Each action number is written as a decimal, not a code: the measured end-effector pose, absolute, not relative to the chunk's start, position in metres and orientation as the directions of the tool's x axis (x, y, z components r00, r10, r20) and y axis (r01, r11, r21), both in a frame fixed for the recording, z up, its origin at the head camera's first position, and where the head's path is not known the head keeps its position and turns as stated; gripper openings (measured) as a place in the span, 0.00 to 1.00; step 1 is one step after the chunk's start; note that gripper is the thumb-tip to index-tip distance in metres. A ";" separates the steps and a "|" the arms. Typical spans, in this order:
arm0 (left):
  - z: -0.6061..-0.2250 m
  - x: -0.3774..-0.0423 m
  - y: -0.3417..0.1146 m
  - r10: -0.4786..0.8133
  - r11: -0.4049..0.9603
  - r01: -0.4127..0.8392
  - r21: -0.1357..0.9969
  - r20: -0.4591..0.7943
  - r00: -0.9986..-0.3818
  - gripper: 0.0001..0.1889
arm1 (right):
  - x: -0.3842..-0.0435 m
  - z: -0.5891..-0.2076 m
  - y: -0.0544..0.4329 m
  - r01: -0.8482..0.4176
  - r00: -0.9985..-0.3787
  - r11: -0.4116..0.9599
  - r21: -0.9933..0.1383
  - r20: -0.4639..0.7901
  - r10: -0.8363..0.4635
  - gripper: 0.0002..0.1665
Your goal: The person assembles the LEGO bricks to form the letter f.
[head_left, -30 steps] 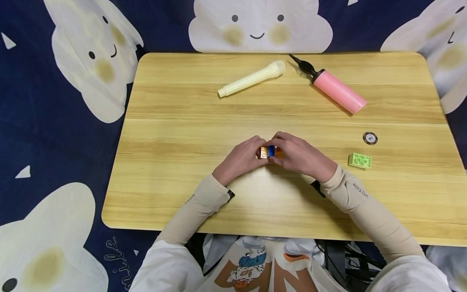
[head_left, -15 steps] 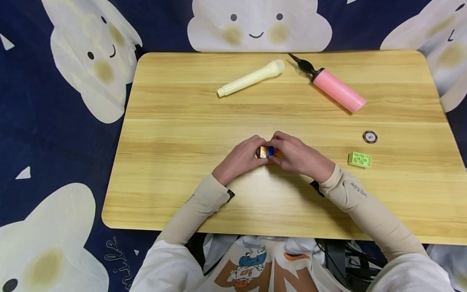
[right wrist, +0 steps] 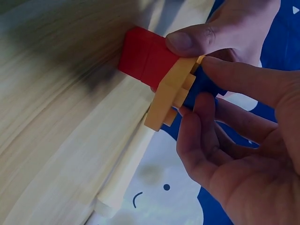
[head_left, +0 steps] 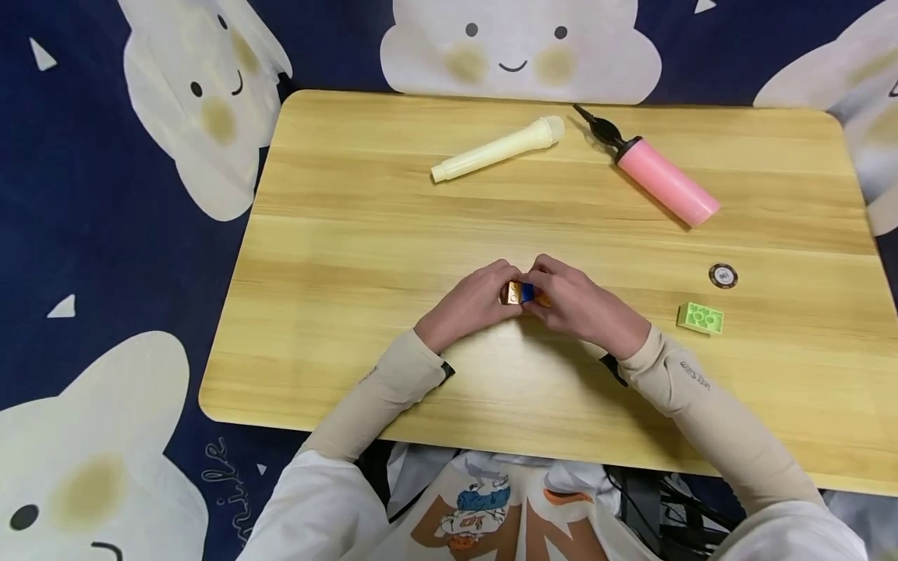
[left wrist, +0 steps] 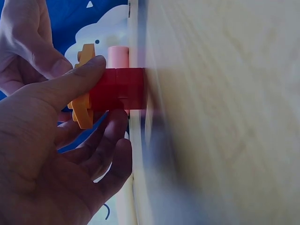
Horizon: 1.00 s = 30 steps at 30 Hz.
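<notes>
Left fingers (left wrist: 115, 129) pinch the red block (left wrist: 125, 89), right fingers (right wrist: 190, 140), at three o'clock, the blue brick (right wrist: 200, 84); crooked pressing could skew it.

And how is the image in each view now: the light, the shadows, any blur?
Head: bright, fairly sharp, soft shadow by the right hand; left wrist: dim, table smeared by blur, red block clearer; right wrist: dim, dark shadow on the table near that block.

From above bare fingers (right wrist: 192, 145), the head view is aimed down; red plastic blocks (right wrist: 145, 56) are shared by close wrist views.
</notes>
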<state>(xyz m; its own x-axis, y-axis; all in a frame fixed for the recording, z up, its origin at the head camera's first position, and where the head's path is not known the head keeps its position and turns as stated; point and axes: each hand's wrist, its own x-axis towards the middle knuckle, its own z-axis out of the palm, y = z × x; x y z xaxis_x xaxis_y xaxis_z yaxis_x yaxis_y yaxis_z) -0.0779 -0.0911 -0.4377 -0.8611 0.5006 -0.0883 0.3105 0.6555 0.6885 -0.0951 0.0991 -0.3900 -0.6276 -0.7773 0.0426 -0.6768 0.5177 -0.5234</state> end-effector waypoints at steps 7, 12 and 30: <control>-0.438 -0.079 -0.090 0.503 0.655 0.316 0.686 -0.085 -0.860 0.19 | -0.094 -0.393 0.099 -0.688 -0.626 0.512 -0.514 0.063 -0.777 0.11; -0.439 -0.079 -0.090 0.502 0.659 0.319 0.681 -0.082 -0.861 0.19 | -0.094 -0.392 0.099 -0.675 -0.636 0.534 -0.509 0.036 -0.771 0.12; -0.444 -0.081 -0.085 0.478 0.706 0.296 0.644 -0.125 -0.869 0.21 | -0.095 -0.393 0.113 -0.669 -0.674 0.597 -0.442 0.024 -0.738 0.28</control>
